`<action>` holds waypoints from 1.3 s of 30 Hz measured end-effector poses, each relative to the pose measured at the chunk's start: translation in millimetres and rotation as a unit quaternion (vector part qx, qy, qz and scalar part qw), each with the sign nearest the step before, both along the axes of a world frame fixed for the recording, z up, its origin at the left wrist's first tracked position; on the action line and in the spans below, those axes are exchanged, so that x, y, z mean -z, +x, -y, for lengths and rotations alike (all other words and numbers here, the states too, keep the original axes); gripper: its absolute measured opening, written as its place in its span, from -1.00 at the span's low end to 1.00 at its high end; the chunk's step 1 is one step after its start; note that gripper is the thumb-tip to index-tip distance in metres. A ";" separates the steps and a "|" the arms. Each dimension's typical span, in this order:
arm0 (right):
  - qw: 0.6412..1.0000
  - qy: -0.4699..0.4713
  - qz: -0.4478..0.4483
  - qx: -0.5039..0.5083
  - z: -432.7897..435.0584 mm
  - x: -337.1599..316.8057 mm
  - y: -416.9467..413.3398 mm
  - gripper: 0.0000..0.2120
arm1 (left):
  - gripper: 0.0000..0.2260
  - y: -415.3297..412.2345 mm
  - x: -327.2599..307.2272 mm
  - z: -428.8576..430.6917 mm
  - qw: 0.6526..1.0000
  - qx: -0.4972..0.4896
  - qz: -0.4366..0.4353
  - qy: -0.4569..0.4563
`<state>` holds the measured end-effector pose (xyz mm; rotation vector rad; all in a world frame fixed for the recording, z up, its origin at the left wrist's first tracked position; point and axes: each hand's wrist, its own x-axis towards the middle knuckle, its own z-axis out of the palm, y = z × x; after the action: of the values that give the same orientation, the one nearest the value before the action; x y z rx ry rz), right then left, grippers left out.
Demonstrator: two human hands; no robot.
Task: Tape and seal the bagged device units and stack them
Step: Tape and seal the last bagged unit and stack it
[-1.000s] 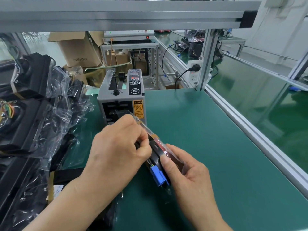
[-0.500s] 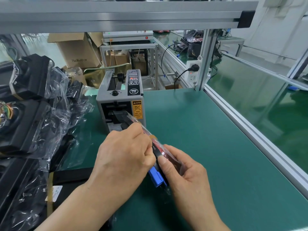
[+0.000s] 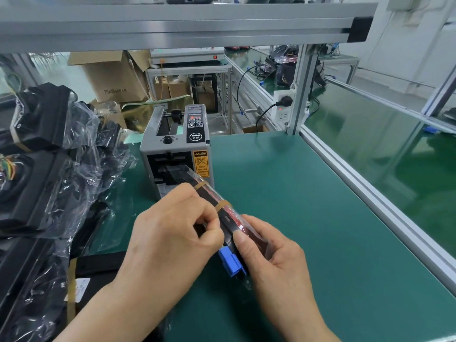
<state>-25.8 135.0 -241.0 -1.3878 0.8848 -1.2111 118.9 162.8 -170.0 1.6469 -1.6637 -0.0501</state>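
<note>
The bagged unit (image 3: 212, 196) is a slim black device with a red side, wrapped in clear plastic. Two brown tape bands (image 3: 223, 206) cross it and a blue plug (image 3: 232, 262) sticks out at its near end. It is held tilted above the green mat (image 3: 308, 206), its far end just in front of the tape dispenser (image 3: 172, 149).

The left hand (image 3: 172, 238) has its fingers curled and pinches the unit's left side. The right hand (image 3: 274, 255) grips it from the right, thumb pressed on top and fingers wrapped behind.

At the left lies a pile of other bagged black units (image 3: 42, 169). Cardboard boxes (image 3: 113, 75) stand behind the bench, and a wall socket (image 3: 283, 107) with a black plug sits on the frame post.
</note>
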 end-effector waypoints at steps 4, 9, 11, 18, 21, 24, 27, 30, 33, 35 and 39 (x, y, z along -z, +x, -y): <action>1.000 0.002 0.000 0.000 0.9 1.3 0.7 -0.79 | -0.87 -7.4 -5.1 -12.1 0.999 0.026 0.042 -0.019; 1.000 0.019 0.011 -0.008 -0.2 0.5 0.8 -0.81 | -0.79 -17.9 3.2 -15.6 0.971 0.110 0.185 -0.100; 1.000 0.028 0.012 -0.008 -0.1 0.3 0.8 -0.82 | -0.77 -13.7 4.7 -15.1 0.967 0.125 0.194 -0.104; 1.000 0.022 0.009 0.007 0.7 -3.0 0.2 -0.85 | -0.87 -5.9 10.8 -24.3 0.984 0.168 0.045 -0.043; 1.000 0.023 -0.006 0.009 0.8 -2.8 -0.6 -0.76 | -0.98 -2.6 8.7 -12.3 0.985 0.150 -0.079 0.021; 0.999 0.038 -0.008 0.011 1.1 -2.3 -1.6 -0.73 | -0.86 -2.2 8.1 0.7 0.978 0.161 -0.093 0.096; 0.999 0.044 -0.005 0.007 -0.3 -2.1 -0.7 -0.73 | -0.83 1.1 8.5 5.2 0.961 0.181 -0.138 0.154; 0.999 0.045 0.009 0.001 -0.7 -3.8 -0.3 -0.74 | -0.81 3.9 7.8 7.0 0.945 0.201 -0.188 0.178; 0.999 0.044 0.026 -0.003 0.0 -5.9 -0.6 -0.79 | -0.84 3.6 8.4 7.4 0.942 0.201 -0.188 0.190; 0.999 0.040 0.025 -0.011 -0.1 -5.9 -1.1 -0.76 | -0.88 2.6 8.9 7.1 0.943 0.199 -0.183 0.194; 0.999 0.030 0.001 -0.013 -1.2 -6.8 -1.1 -0.70 | -0.86 0.9 6.2 8.0 0.945 0.192 -0.174 0.200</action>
<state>-27.0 136.2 -234.2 -1.3465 0.8920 -1.1580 119.8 154.9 -176.3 1.4541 -1.7404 -0.8739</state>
